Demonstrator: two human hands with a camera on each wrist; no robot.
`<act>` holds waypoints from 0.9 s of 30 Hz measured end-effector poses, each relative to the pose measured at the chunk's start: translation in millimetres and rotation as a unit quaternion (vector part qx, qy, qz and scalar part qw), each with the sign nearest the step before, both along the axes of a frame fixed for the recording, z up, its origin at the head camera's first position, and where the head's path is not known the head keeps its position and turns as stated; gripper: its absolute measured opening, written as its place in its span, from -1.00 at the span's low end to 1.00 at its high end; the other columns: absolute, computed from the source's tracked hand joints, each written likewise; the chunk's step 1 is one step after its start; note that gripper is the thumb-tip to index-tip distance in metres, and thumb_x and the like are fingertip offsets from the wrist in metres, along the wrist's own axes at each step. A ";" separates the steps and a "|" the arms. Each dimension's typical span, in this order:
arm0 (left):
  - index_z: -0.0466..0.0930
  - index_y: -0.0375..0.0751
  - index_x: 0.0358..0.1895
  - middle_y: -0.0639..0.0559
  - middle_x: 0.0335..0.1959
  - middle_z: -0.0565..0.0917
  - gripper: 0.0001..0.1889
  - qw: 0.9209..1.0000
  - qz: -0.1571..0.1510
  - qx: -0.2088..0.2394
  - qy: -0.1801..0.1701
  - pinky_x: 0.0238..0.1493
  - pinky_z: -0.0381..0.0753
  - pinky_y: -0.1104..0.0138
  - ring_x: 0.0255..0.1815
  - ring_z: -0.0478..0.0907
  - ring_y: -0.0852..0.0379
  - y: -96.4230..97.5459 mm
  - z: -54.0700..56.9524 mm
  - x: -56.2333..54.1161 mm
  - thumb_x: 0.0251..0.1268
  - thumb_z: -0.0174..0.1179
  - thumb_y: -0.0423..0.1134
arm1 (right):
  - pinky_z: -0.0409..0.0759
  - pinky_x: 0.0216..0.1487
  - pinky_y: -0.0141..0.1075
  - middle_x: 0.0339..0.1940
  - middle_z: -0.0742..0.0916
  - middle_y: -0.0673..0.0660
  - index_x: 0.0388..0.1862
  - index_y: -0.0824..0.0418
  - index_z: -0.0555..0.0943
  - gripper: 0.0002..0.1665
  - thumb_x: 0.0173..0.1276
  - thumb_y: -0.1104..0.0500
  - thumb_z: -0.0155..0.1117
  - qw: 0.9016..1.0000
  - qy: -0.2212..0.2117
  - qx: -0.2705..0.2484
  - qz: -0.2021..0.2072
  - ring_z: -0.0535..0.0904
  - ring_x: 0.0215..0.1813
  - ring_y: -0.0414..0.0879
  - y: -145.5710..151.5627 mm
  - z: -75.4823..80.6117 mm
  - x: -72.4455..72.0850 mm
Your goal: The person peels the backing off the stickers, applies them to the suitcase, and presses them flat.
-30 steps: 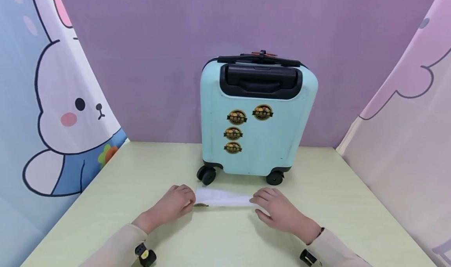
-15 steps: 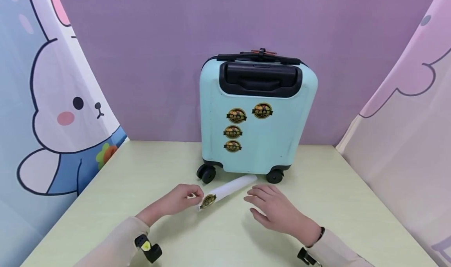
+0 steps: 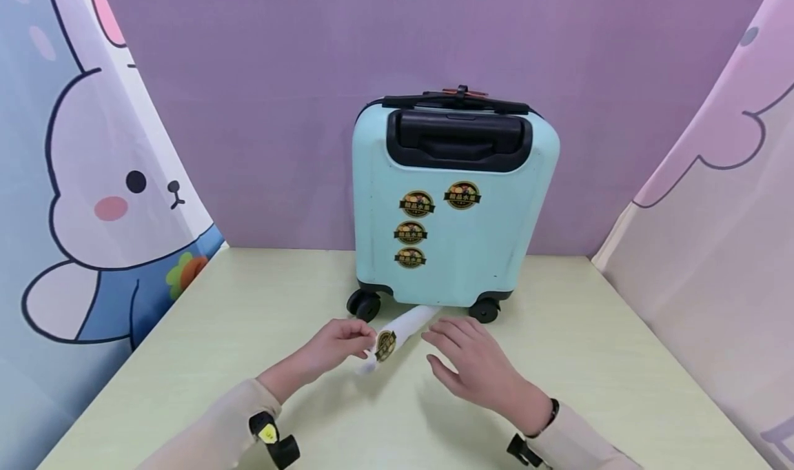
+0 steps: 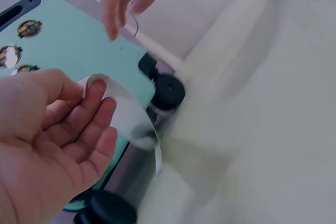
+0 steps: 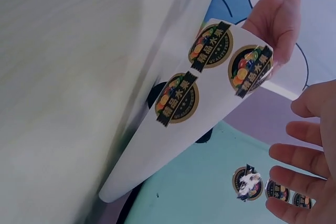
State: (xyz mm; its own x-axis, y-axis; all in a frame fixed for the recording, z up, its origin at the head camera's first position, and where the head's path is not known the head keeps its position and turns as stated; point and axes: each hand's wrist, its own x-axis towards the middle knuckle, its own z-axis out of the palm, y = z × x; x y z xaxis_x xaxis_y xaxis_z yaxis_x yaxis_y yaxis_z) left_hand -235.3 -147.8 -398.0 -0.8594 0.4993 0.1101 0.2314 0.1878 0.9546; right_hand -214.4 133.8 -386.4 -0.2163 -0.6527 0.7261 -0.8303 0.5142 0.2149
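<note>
sheet (image 5: pixel 207 98): we find left hand (image 3: pixel 335 348) pinching its edge, apparently by thumb and forefinger; right hand (image 3: pixel 471 364) near, spread.

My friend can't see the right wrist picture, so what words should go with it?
The left hand holds a curled white sheet bearing three round fruit stickers. The right hand is near it, with a mint-green suitcase behind.

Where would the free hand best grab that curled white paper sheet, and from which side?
Perhaps pinch the thin curled white paper sheet at its plain end by the pale blue wheeled suitcase, from the person's right. Its round black and gold stickers show toward the other end, which the bare left hand holds, and the open bare right hand is on the right.
</note>
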 end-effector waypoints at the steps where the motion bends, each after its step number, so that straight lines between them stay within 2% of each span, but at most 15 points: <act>1: 0.58 -0.56 -0.13 -0.02 -0.22 0.65 -0.81 1.000 0.004 0.010 -0.008 -0.08 0.67 0.25 -0.15 0.58 0.10 2.7 0.2 1.3 0.46 0.09 -0.41 | 0.58 -0.05 -0.07 -0.11 0.70 0.11 -0.04 0.25 0.65 -0.55 0.61 0.02 -0.14 1.000 0.004 -0.005 -0.002 0.61 -0.04 0.04 -1.6 0.6 -0.2; 6: 0.55 -0.63 -0.10 0.00 -0.25 0.65 -0.76 0.997 0.024 0.060 -0.047 -0.10 0.68 0.27 -0.18 0.61 0.06 14.7 2.0 6.4 0.44 0.10 -0.40 | 0.60 -0.02 -0.06 -0.15 0.71 0.14 -0.09 0.27 0.66 -0.55 0.59 0.02 -0.13 0.999 0.023 -0.023 -0.013 0.61 -0.05 0.06 -9.4 2.9 -1.0; 14: 0.50 -0.69 -0.06 0.01 -0.28 0.66 -0.75 0.987 0.028 0.126 -0.094 -0.05 0.68 0.30 -0.24 0.64 0.19 29.3 5.6 15.0 0.45 0.04 -0.44 | 0.62 0.01 -0.05 -0.22 0.72 0.13 -0.16 0.27 0.67 -0.54 0.58 0.00 -0.09 0.998 0.044 -0.034 -0.027 0.64 -0.07 0.09 -22.2 5.0 -3.1; 20: 0.51 -0.67 -0.04 0.04 -0.28 0.64 -0.75 0.984 0.030 0.152 -0.091 0.00 0.68 0.26 -0.20 0.62 0.19 36.8 5.6 20.3 0.46 0.05 -0.43 | 0.63 -0.02 -0.06 -0.27 0.71 0.09 -0.23 0.24 0.67 -0.57 0.57 0.01 -0.06 0.997 0.052 -0.043 -0.034 0.62 -0.13 0.04 -30.6 7.2 -3.4; 27: 0.50 -0.66 -0.04 0.03 -0.24 0.67 -0.74 0.984 0.033 0.155 -0.077 0.02 0.68 0.26 -0.16 0.63 0.19 42.8 4.8 24.1 0.46 0.07 -0.41 | 0.61 -0.08 -0.10 -0.40 0.65 0.04 -0.38 0.19 0.61 -0.63 0.53 0.06 -0.03 0.997 0.052 -0.049 -0.027 0.57 -0.24 -0.02 -37.4 9.6 -3.2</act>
